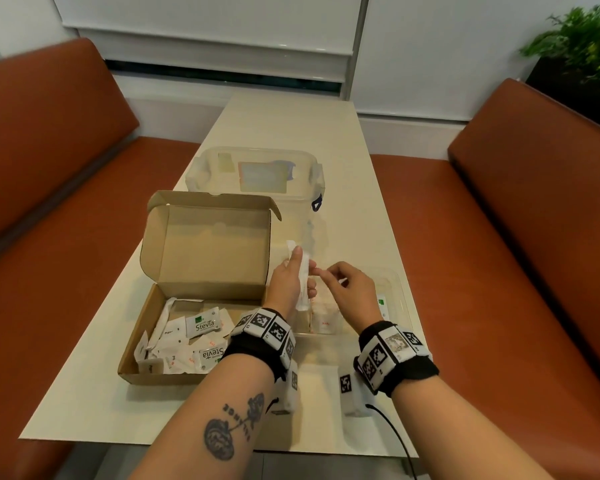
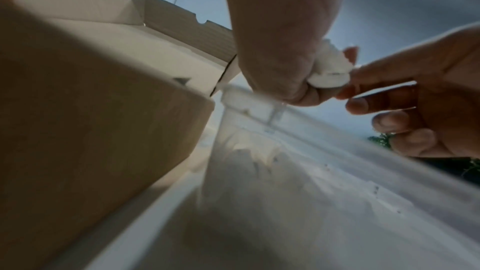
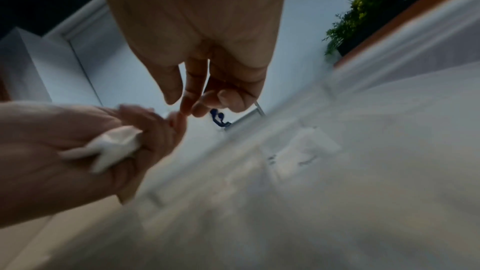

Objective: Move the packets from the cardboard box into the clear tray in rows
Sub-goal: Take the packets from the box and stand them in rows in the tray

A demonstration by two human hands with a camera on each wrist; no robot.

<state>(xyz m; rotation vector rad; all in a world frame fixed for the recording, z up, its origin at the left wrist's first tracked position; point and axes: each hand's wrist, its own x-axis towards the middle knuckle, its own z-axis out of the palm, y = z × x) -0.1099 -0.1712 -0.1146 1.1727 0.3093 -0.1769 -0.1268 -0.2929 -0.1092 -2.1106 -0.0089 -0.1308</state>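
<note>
The open cardboard box (image 1: pixel 160 378) sits at the left of the table and holds several loose white packets (image 1: pixel 201 325), some marked Stevia. The clear tray (image 1: pixel 404 299) lies to its right, under both hands, with a few packets (image 1: pixel 324 320) lying in it. My left hand (image 1: pixel 302 268) grips a bundle of long white packets (image 1: pixel 303 282) upright over the tray's left end; the same bundle (image 2: pixel 330 71) (image 3: pixel 111 147) shows in both wrist views. My right hand (image 1: pixel 326 271) has its thumb and forefinger at the bundle's edge, touching a left fingertip. Whether they pinch a packet is unclear.
A clear lidded storage container (image 1: pixel 257 174) stands behind the box and the tray. Orange benches (image 1: pixel 49 202) flank the narrow table (image 1: pixel 291 126) on both sides. A plant (image 1: pixel 582 39) is at the far right. A black cable (image 1: pixel 392 424) hangs off the near table edge.
</note>
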